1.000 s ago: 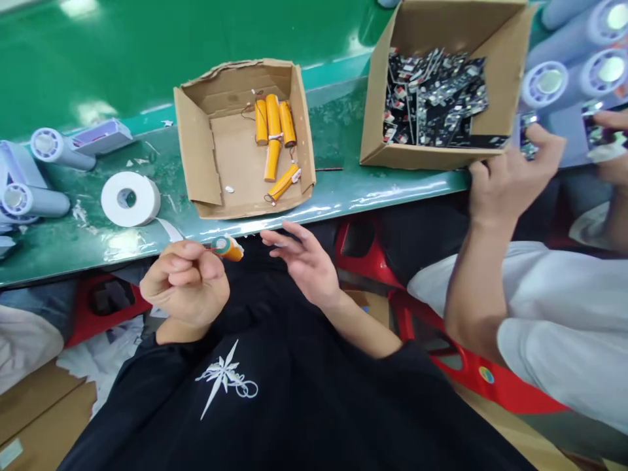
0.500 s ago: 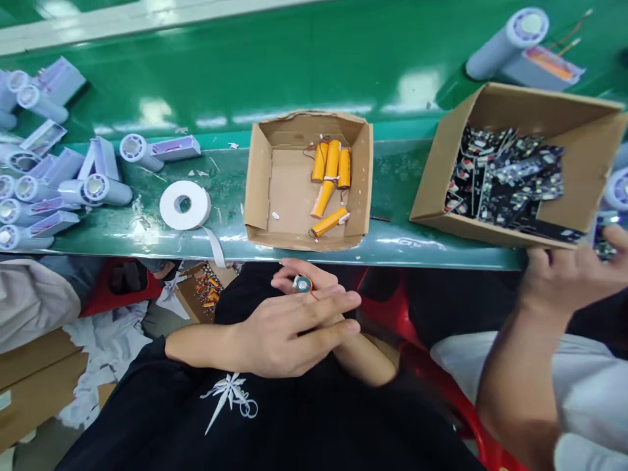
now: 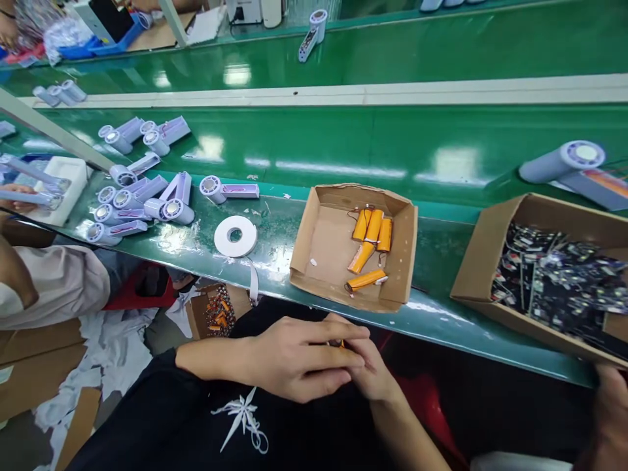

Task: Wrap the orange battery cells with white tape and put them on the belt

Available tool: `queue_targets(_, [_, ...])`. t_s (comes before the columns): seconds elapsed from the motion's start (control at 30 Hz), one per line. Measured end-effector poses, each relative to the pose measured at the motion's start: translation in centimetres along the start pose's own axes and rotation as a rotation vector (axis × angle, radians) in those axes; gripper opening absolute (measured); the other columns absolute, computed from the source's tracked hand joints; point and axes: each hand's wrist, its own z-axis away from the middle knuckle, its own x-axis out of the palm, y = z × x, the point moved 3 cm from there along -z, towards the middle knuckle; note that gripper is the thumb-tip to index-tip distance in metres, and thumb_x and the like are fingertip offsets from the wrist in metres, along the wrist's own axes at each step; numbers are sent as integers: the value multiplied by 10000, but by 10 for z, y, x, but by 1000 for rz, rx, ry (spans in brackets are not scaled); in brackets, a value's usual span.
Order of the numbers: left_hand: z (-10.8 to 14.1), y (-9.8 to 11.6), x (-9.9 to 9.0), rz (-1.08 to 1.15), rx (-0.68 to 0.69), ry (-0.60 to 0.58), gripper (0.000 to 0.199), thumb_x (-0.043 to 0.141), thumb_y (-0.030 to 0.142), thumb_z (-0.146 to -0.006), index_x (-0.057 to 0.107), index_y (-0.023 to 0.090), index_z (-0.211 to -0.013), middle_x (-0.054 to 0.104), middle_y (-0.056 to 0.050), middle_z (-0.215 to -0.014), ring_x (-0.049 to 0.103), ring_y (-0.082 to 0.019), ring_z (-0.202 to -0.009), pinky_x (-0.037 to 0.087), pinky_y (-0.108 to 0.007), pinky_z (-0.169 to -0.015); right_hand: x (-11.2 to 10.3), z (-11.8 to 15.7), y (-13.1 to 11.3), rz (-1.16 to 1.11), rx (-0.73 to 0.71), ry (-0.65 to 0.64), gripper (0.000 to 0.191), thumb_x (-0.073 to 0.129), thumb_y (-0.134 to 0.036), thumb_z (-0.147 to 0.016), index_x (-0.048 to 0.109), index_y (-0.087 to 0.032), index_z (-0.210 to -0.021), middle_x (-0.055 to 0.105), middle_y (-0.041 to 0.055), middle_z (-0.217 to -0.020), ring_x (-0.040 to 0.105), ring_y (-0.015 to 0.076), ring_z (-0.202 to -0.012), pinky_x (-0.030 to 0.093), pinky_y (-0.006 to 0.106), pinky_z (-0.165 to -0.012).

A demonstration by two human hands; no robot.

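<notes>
My left hand [image 3: 307, 358] lies over my right hand [image 3: 370, 366] in front of the table edge, above my lap. A small orange item [image 3: 336, 343] shows between the fingers, mostly covered, so what it is stays unclear. Beyond my hands, an open cardboard box [image 3: 300, 252] holds several orange cylindrical cells [image 3: 366, 279] with thin wires. To its left a roll of white tape [image 3: 235, 237] lies flat, its loose end hanging over the edge.
Several lilac plastic housings [image 3: 177, 210] lie at the left. A cardboard box [image 3: 483, 248] of black circuit boards [image 3: 564, 281] stands at the right, with another person's blurred hand [image 3: 611, 405] below it. Under the table's left is a box of scraps [image 3: 196, 314].
The view has tilted up and turned left, showing more of the line beyond. My left hand now covers the small round part with red wire that showed before. The other person's hand has shifted.
</notes>
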Motion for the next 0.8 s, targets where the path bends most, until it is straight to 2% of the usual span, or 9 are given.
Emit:
queue_targets(0.1, [-10, -6, -43, -67, 20, -97, 212, 681, 233, -1055, 780, 180, -1234, 822, -99, -1311, 805, -183, -1193, 666, -224, -1000, -7, -11, -8, -15, 88, 44, 259, 682, -527, -1057, 814, -315, -1126, 784, 71, -914, 772, 248, -811, 661, 374, -747])
queue_targets(0.2, [-19, -45, -126, -395, 28, 140, 120, 713, 197, -1047, 811, 222, -1110, 858, 68, -1008, 828, -76, -929, 654, -141, -865, -26, -24, -10, -192, 192, 313, 378, 809, -595, -964, 765, -314, -1213, 805, 29, -890, 764, 208, -690, 646, 337, -615])
queue_targets(0.23, [-23, -67, -155, -528, -7, 240, 132, 711, 191, -1046, 807, 217, -1132, 847, 88, -1041, 821, -90, -1044, 657, -161, -885, -35, -28, -11, -265, 203, 435, 462, 828, -644, -929, 733, -317, -1241, 801, 16, -884, 758, 201, -665, 639, 328, -583])
queue_targets(0.27, [-26, -95, -177, -592, -163, 206, 175, 723, 206, -1042, 782, 212, -1207, 826, 81, -1180, 740, -158, -1317, 666, -230, -959, -44, -31, -12, -317, 196, 545, 549, 843, -695, -888, 699, -320, -1263, 796, 7, -891, 762, 202, -670, 644, 328, -578])
queue_targets(0.33, [-33, -141, -208, -513, -197, 116, 145, 767, 246, -1021, 753, 128, -1104, 782, -11, -1287, 508, -308, -1579, 638, -241, -806, -61, -38, -18, -345, 151, 678, 698, 867, -768, -811, 631, -327, -1299, 790, -3, -926, 794, 214, -755, 676, 340, -639])
queue_targets(0.4, [-35, -169, -224, -339, -190, 17, 248, 714, 273, -1069, 675, 57, -953, 752, -88, -1296, 366, -384, -1640, 505, -189, -708, -70, -44, -26, -344, 90, 732, 795, 862, -811, -778, 574, -333, -1344, 783, -10, -948, 817, 225, -848, 698, 345, -708])
queue_targets(0.5, [-27, -186, -237, -246, -169, -27, 286, 700, 329, -1062, 629, 117, -883, 759, -68, -1185, 472, -353, -1597, 501, -143, -617, -74, -50, -36, -396, 33, 763, 827, 914, -811, -700, 587, -321, -1280, 761, -28, -900, 825, 217, -847, 690, 300, -683])
queue_targets(0.67, [-32, -215, -249, -564, -88, -67, 365, 516, 508, -1003, 664, 256, -784, 736, -5, -913, 613, -285, -1482, 618, -438, -922, -79, -54, -47, -435, -20, 881, 691, 1034, -695, -595, 702, -314, -1068, 751, -54, -750, 802, 222, -714, 702, 335, -620])
queue_targets(0.8, [-70, -212, -228, -834, -198, -228, 428, 469, 482, -991, 666, 225, -710, 719, -22, -806, 695, -281, -1117, 551, -502, -1072, -95, -50, -68, -195, -195, 969, 560, 1095, -546, -548, 772, -315, -943, 778, -57, -741, 765, 205, -572, 693, 328, -544])
